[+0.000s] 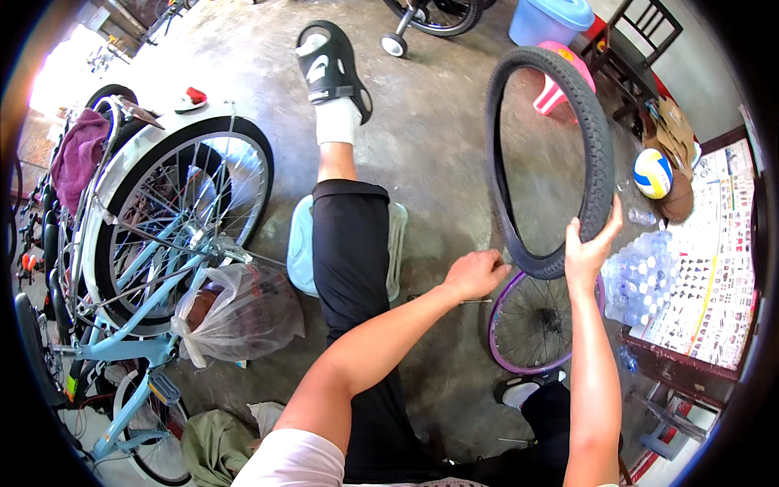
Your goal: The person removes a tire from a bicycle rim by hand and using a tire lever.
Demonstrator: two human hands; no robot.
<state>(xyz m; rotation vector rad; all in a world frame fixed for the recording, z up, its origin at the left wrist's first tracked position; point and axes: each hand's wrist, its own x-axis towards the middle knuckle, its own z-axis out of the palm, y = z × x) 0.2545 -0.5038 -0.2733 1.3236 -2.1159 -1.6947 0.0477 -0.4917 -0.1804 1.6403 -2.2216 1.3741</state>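
My right hand (591, 252) grips the lower right part of a black bicycle tire (598, 154), thumb on the inner side and fingers around the knobby tread. The tire stands up off the floor, with no wheel inside it. Just left of its lower end is my left hand (477, 276), closed with fingers curled; what it holds, if anything, is hidden. Below the tire is a spoked wheel with a purple rim (494, 326), partly covered by the tire and my right arm.
A light blue bicycle (134, 351) lies at the left beside a tied clear plastic bag (251, 316). Under my outstretched leg is a light blue stool (301, 247). Wrapped water bottles (641, 276), a ball (652, 173) and a newspaper-covered table (706, 268) are at the right; a pink stool (550, 96) stands behind the tire.
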